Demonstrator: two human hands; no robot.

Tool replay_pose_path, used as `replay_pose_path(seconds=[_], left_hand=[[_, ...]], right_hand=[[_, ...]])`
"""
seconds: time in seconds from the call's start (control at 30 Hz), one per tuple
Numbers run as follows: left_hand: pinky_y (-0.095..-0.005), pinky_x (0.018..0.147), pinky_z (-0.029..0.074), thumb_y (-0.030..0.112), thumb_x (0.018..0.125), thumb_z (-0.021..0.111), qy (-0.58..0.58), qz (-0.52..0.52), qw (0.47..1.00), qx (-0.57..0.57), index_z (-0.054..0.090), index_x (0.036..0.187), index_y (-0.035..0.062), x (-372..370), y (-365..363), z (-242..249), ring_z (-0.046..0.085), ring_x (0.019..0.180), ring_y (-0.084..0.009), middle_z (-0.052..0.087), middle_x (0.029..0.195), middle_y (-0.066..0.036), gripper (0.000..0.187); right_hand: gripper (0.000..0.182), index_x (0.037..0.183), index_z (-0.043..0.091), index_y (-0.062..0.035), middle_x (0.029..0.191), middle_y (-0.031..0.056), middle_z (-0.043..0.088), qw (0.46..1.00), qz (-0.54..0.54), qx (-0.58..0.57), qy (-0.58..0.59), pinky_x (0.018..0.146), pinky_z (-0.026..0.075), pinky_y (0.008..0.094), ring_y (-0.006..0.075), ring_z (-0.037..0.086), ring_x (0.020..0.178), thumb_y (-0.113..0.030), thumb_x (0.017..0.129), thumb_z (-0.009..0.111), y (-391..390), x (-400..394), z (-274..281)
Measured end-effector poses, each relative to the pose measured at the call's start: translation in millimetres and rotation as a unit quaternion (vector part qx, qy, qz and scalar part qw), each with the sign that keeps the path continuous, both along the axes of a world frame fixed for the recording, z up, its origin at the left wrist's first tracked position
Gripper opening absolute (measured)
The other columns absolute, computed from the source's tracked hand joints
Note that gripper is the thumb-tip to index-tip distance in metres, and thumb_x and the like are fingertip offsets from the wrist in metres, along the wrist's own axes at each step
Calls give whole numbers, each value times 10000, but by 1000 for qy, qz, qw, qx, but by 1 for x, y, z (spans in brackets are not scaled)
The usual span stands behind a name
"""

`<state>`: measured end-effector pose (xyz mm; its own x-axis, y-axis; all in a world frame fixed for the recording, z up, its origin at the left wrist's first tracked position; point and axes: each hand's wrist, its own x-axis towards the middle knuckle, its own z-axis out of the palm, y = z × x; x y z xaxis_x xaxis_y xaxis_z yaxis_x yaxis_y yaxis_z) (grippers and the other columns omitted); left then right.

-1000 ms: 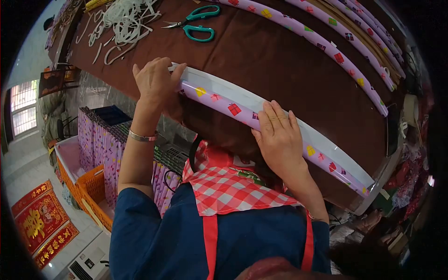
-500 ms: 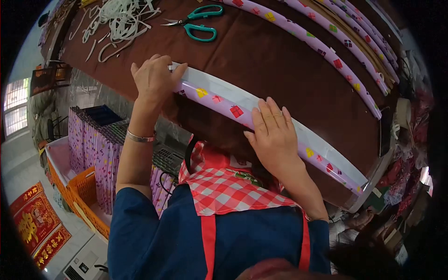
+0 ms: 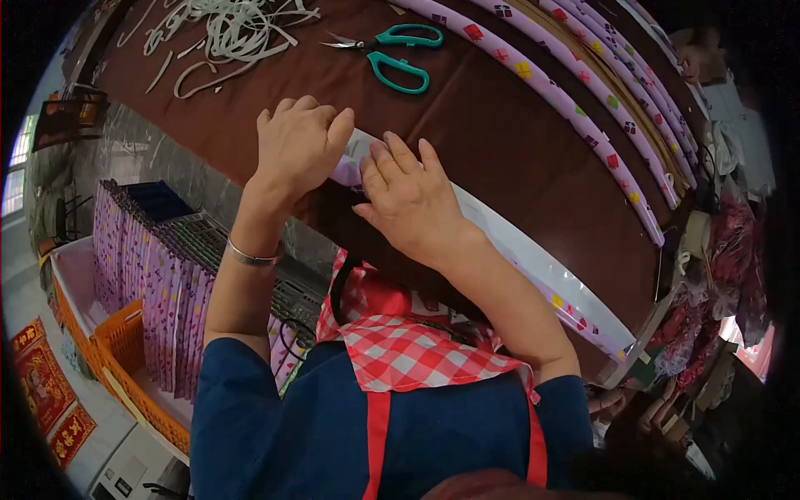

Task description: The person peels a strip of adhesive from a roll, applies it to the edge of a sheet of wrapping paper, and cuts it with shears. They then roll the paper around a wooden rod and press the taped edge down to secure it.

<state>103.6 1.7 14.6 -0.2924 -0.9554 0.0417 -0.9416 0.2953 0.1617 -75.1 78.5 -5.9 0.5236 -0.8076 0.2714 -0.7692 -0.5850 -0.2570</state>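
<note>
A long strip (image 3: 542,251), pale along one side and purple with printed gift shapes along the other, lies across the brown cloth near the table's front edge. My left hand (image 3: 302,148) is closed on its left end, thumb at the top. Close beside it, my right hand (image 3: 410,200) lies flat on the strip with the fingers spread. My right forearm covers part of the strip's middle. Teal-handled scissors (image 3: 408,73) rest with their blades apart beyond my hands, next to a tangle of white strips (image 3: 229,29).
Several purple printed rolls (image 3: 550,92) lie at the back right of the brown-covered table (image 3: 492,150). An orange basket (image 3: 125,342) and upright purple printed panels (image 3: 167,292) stand at the lower left. Part of another person's hand (image 3: 612,406) shows at the lower right.
My right hand has slid left along the strip, close to my left hand. My left hand has shifted slightly right in the view. The camera view has shifted a little.
</note>
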Motion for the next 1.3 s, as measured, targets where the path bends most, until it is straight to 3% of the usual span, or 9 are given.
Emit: replay_pose_path(seconds=[0.17, 0.33, 0.47, 0.67, 0.73, 1.07, 1.27, 1.3], left_hand=[[-502, 893, 415, 374, 914, 489, 56, -56, 995, 55, 708, 902, 75, 20, -7, 5, 578, 1011, -300, 656, 985, -94, 371], [-450, 897, 412, 358, 875, 562, 119, -128, 975, 139, 707, 917, 80, 39, -20, 7, 569, 1007, -282, 632, 986, -80, 316], [-437, 885, 412, 368, 851, 600, 57, -121, 981, 141, 707, 909, 86, 44, -30, 18, 570, 1010, -273, 630, 993, -75, 307], [-454, 897, 407, 374, 832, 608, 16, -110, 989, 99, 711, 904, 96, 54, -41, 11, 573, 1028, -273, 627, 1004, -80, 305], [-411, 865, 408, 294, 843, 615, 27, -123, 988, 86, 663, 854, 50, 56, -43, 11, 559, 974, -295, 591, 950, -92, 249], [-437, 877, 401, 290, 820, 632, -21, -84, 996, 16, 663, 886, 38, 65, -52, 17, 561, 997, -294, 587, 985, -86, 262], [-464, 915, 387, 297, 793, 672, -68, -78, 994, -37, 683, 936, 54, 60, -50, 10, 567, 1032, -281, 601, 1016, -75, 282], [-514, 940, 382, 303, 792, 660, -72, -77, 994, -43, 693, 951, 81, 59, -49, 9, 575, 1043, -270, 610, 1016, -66, 276]], right_hand=[[541, 1198, 617, 14, 1285, 202, 577, 1000, 11, 0, 1, 1037, 368, 550, 345, 469, 1279, -358, 816, 705, -8, 7, -1], [545, 1232, 579, -7, 1298, 164, 572, 1000, -2, 13, -2, 1010, 404, 548, 333, 498, 1253, -302, 799, 730, -10, 6, 1], [544, 1238, 569, -9, 1314, 163, 566, 1000, -3, 18, -6, 1006, 407, 558, 339, 508, 1248, -293, 803, 731, -9, 6, 1], [524, 1201, 576, 14, 1260, 190, 574, 1000, 4, 12, -14, 1007, 379, 561, 357, 528, 1200, -291, 801, 720, -9, 5, -1], [526, 1214, 574, 8, 1265, 184, 574, 1000, 3, 18, -15, 1012, 375, 569, 358, 528, 1202, -292, 805, 717, -10, 5, 0], [530, 1238, 577, -9, 1302, 156, 589, 999, -7, 33, 6, 1025, 383, 563, 336, 520, 1248, -293, 814, 724, -9, 5, 4], [527, 1236, 579, -11, 1296, 163, 593, 1000, -2, 29, 5, 1020, 383, 570, 342, 527, 1242, -285, 811, 727, -10, 5, 3], [527, 1236, 579, -11, 1293, 164, 596, 1000, -2, 28, 3, 1018, 385, 570, 342, 531, 1237, -284, 810, 728, -10, 5, 3]])
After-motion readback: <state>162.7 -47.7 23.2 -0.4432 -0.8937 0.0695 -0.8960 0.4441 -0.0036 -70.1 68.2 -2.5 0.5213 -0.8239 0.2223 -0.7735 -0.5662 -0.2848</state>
